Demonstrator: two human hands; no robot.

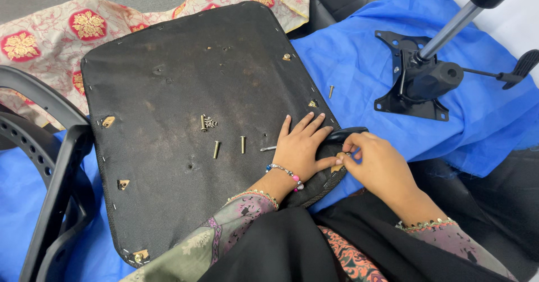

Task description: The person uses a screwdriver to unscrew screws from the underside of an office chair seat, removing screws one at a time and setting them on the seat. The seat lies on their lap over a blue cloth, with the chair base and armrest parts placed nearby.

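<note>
Lying near the flat left hand (pixel 303 147) are loose bolts (pixel 216 149) (seat underside (pixel 168 91)); right hand (pixel 376 164) fingers pinch something hidden.

An upturned chair seat (pixel 179 108) lies on a blue cloth (pixel 359 63), its dark underside facing up, with several loose bolts (pixel 216 149) scattered near its middle. The left hand (pixel 300 147) rests flat on the seat's right edge, fingers spread, while the right hand (pixel 379 164) pinches something small just beside it, by a black armrest (pixel 351 133) at that edge. A black tilt mechanism (pixel 418 80) with its gas cylinder sits well apart on the cloth, and a black chair back (pixel 50 164) lies at the left.
</note>
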